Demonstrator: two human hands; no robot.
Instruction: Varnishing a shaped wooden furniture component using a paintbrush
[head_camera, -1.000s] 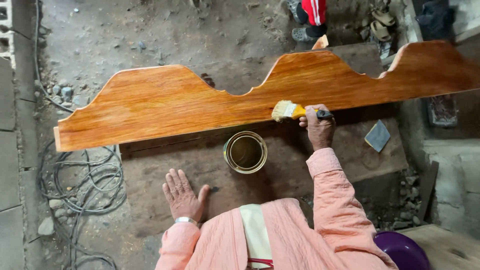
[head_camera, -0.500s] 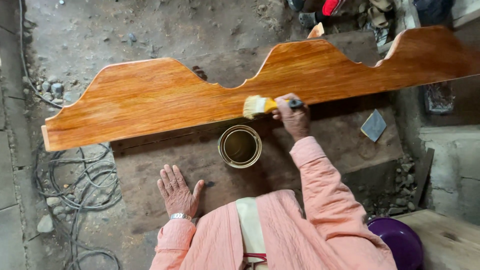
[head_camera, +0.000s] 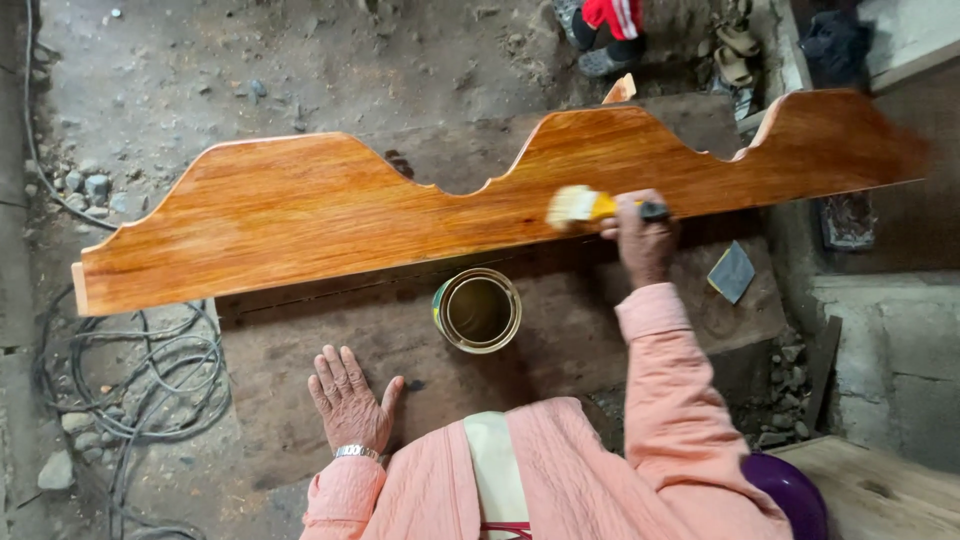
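Right hand is wrapped around a paintbrush, bristles on the long scalloped wooden board lying across a worn table. Brush looks light and stiff, best gripped at the handle since the bristles are wet. Board looks glossy, probably tacky, so edges only. Left hand lies flat, fingers spread, near the open varnish can.

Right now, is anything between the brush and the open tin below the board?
Nothing visible. The brush, in the right hand, lies on the board; only bare worktop separates it from the tin.
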